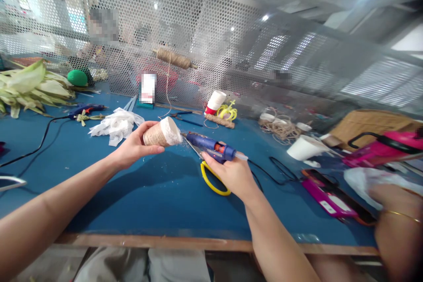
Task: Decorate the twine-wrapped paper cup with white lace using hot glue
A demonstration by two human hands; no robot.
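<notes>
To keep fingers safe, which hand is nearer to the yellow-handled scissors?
Right. The right hand is close beside the scissors; the left hand is farther away, to their left.

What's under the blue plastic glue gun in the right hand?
Below the blue glue gun lie metal scissors with a yellow loop handle on the blue tabletop. The gun and right hand cover their middle, so that part can't be seen.

cup [154, 135]: left of glue gun [201, 142] | scissors [216, 190]: on table [148, 205], beneath gun | husks [29, 81]: back left

Left hand [135, 146] cupped, right hand [234, 173] curled
</notes>
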